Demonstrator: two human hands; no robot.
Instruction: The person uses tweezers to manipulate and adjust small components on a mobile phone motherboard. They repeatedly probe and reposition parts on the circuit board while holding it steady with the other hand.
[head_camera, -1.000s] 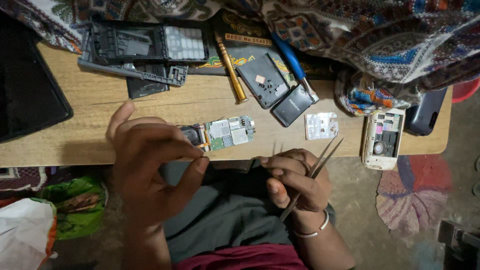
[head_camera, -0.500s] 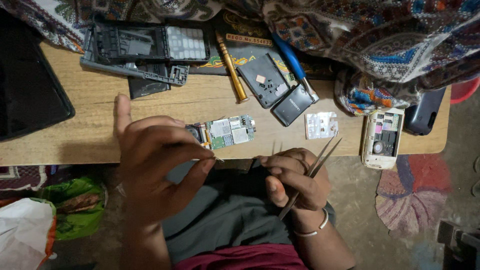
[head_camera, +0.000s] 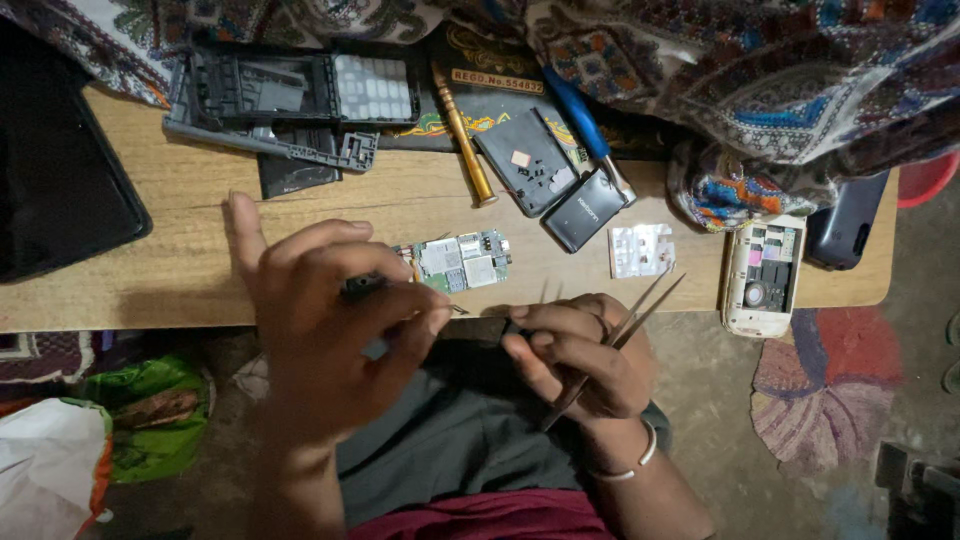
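Fingers of the right hand (head_camera: 585, 360) pinch tweezers (head_camera: 615, 335), tips pointing up-right; left hand (head_camera: 330, 320) grips a small dark part (head_camera: 362, 287).

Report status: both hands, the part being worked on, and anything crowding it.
Left hand pinching a small dark part. Right hand gripping tweezers and the part's other end. Green circuit board lies just behind on the wooden table, apart.

Two hands work over the table: the left hand (head_camera: 330, 320) and the right hand (head_camera: 580, 355). One pair of tweezers (head_camera: 615, 340) lies between the right fingers. One circuit board (head_camera: 462, 262) sits just beyond the left fingertips. Two screwdrivers, one brass (head_camera: 463, 140), one blue (head_camera: 580, 125), lie farther off.
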